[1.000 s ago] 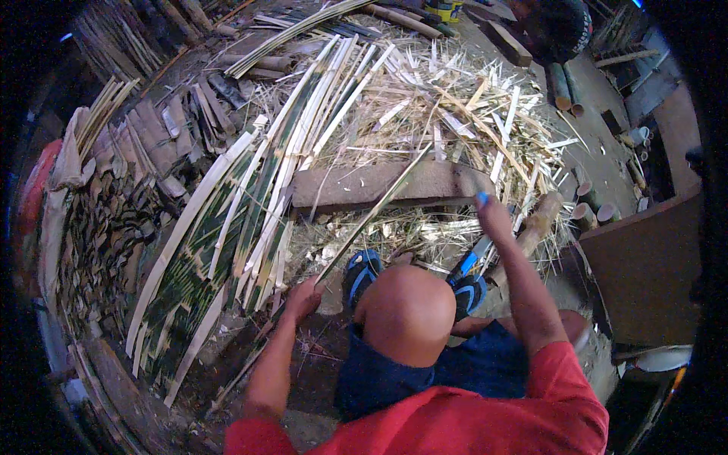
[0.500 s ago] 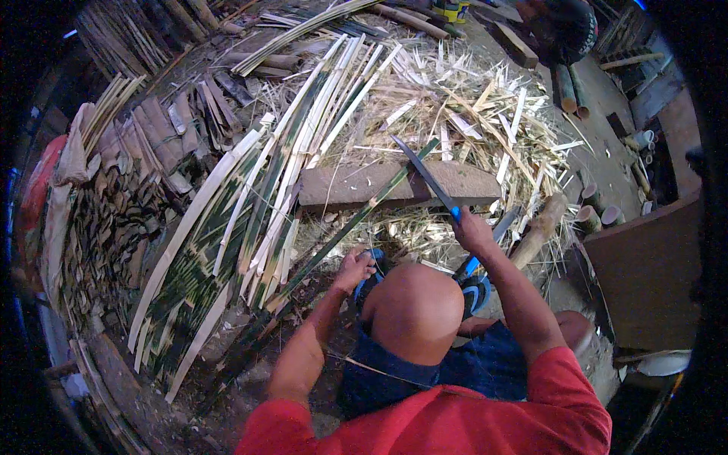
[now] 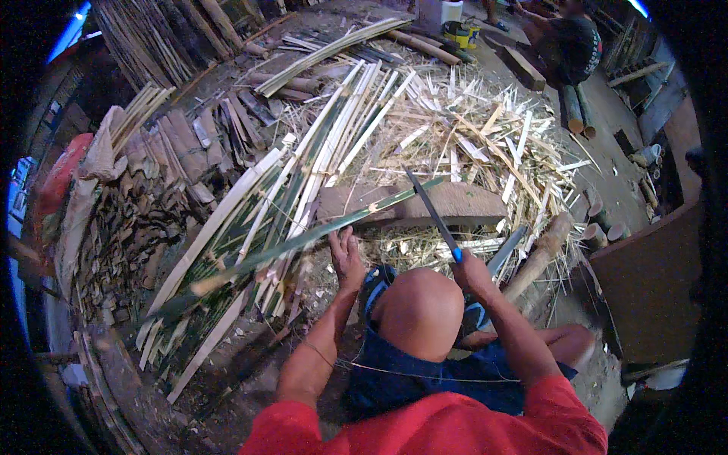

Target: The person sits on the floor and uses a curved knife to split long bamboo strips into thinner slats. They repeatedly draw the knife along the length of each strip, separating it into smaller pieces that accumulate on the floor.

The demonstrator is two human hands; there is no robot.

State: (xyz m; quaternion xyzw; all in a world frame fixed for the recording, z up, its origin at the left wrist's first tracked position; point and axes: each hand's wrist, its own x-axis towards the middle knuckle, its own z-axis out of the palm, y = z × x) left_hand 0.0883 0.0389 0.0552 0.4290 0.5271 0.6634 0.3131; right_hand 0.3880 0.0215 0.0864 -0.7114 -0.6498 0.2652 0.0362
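Observation:
My right hand (image 3: pixel 472 271) is closed around the blue handle of a long knife (image 3: pixel 434 212), whose dark blade points up and away over a wooden block (image 3: pixel 470 199). A long green bamboo strip (image 3: pixel 303 241) slants across in front of me. Its far end rests over the block beside the blade, and its near end reaches over the pile of split bamboo (image 3: pixel 205 262) at left. My left hand (image 3: pixel 347 262) is just below the strip with its fingers stretched toward it; whether they touch it I cannot tell.
Pale bamboo shavings and offcuts (image 3: pixel 493 140) heap behind the block. A second blade (image 3: pixel 506 250) lies beside a short log (image 3: pixel 542 246) at right. Stacked dark pieces (image 3: pixel 136 235) fill the left side. Another person (image 3: pixel 572 45) sits at the far right, near a yellow bucket (image 3: pixel 459 34).
The bamboo strip has swung flatter, its near end now farther left over the pile. My left hand has moved forward and its fingers have opened. The knife stays in my right hand.

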